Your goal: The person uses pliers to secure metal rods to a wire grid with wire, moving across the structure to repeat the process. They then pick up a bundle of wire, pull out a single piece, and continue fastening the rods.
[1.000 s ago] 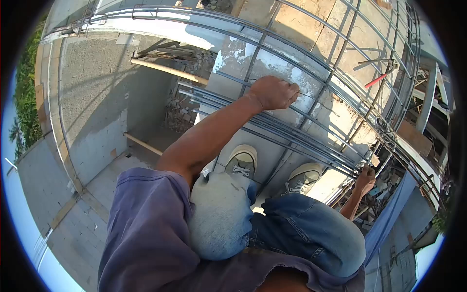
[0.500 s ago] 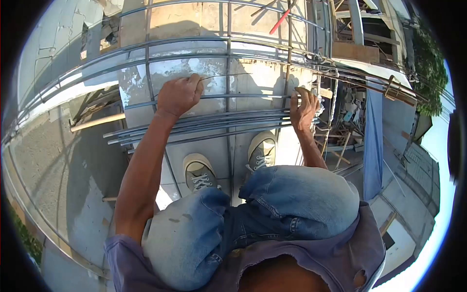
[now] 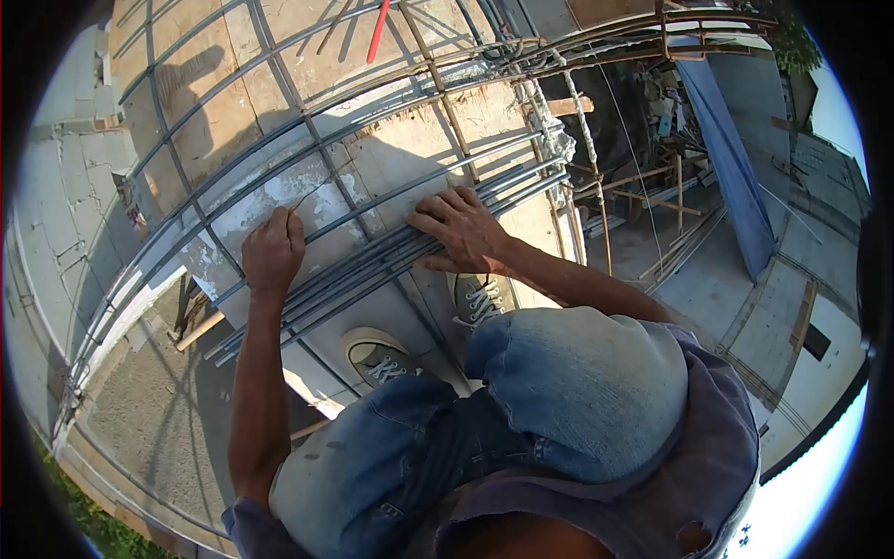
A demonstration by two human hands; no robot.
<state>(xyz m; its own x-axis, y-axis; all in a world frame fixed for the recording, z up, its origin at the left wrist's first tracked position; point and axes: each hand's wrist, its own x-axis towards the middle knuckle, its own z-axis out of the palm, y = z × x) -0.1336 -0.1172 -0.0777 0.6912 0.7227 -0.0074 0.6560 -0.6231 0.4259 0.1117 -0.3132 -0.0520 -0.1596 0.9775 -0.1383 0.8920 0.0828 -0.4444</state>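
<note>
In the head view my left hand [image 3: 273, 250] is closed in a pinch, with a thin tie wire [image 3: 311, 191] sticking out from its fingertips. It sits just above the left part of a bundle of steel rebars [image 3: 358, 268]. My right hand [image 3: 463, 231] grips that bundle from above, its fingers over the far bars and its thumb on the near side. Beyond the bundle, a single rebar [image 3: 396, 194] runs parallel to it across the crossbars. The undersides of the bars in my right hand are hidden.
A rebar grid [image 3: 270, 70] spreads over plywood at the far side, with a red-handled tool [image 3: 377, 35] on it. My shoes [image 3: 377, 354] stand on boards close to the bundle. A drop to a lower floor [image 3: 140, 391] lies left; a blue sheet [image 3: 731, 158] hangs right.
My right hand has moved left from the right end of the bars onto the bundle's middle. My left hand still pinches the wire. The view has turned, so the bars now slant.
</note>
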